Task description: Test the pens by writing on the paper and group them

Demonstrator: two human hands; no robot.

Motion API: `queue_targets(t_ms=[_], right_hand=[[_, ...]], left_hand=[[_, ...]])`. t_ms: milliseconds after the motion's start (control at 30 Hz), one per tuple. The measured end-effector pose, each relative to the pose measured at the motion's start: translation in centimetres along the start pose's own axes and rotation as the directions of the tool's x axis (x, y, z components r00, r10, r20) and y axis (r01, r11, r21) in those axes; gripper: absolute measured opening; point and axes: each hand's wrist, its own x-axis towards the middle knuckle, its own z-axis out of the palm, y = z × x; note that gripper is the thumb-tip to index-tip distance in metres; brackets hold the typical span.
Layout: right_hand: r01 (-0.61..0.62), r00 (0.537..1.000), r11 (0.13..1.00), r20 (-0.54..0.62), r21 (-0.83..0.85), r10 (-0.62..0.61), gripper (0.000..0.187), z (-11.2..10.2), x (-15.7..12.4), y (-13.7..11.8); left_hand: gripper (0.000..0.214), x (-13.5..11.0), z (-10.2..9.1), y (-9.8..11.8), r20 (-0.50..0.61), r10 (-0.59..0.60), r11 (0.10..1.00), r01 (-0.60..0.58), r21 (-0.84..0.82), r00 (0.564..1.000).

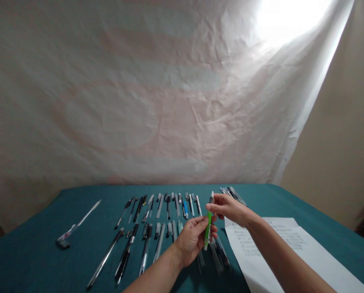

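Observation:
A green pen [208,232] with a grey upper section and a whitish tip stands nearly upright above the table. My left hand [190,241] is closed round its lower, green part, thumb across the front. Higher up, my right hand [232,209] pinches the pen near the grey section with thumb and fingers. Whether the tip is bare or covered is too small to make out. Behind and below my hands lie several pens [168,207] in a far row, among them a blue pen [185,209]. Nearer pens, such as a black one [127,256], form a second row, partly hidden by my left arm.
Sheets of paper with handwriting [294,252] lie at the right under my right forearm. A bundle of pens [235,194] sits behind my right hand. At the left lies a long thin white item [88,213] with a dark end. A pale sheet [169,101] hangs behind the green-covered table [32,256].

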Motion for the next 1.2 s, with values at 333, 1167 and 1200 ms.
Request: queue_targets(t_ms=[333, 1167, 1200], right_hand=[[0.054, 0.998, 0.978, 0.027, 0.201, -0.060, 0.037, -1.0, -0.5, -0.5], [0.106, 0.989, 0.994, -0.110, 0.035, -0.101, 0.029, -0.9, -0.4, -0.4], [0.099, 0.991, 0.994, -0.090, 0.053, -0.094, 0.029, -0.9, -0.4, -0.5]], left_hand=[[0.031, 0.1, -0.1, 0.2, -0.014, 0.044, 0.998, -0.044, 0.052, 0.999], [0.037, -0.3, 0.4, 0.6, -0.091, 0.132, 0.933, -0.093, 0.349, 0.987], [0.037, -0.2, 0.3, 0.6, -0.091, 0.127, 0.936, -0.089, 0.341, 0.988]])
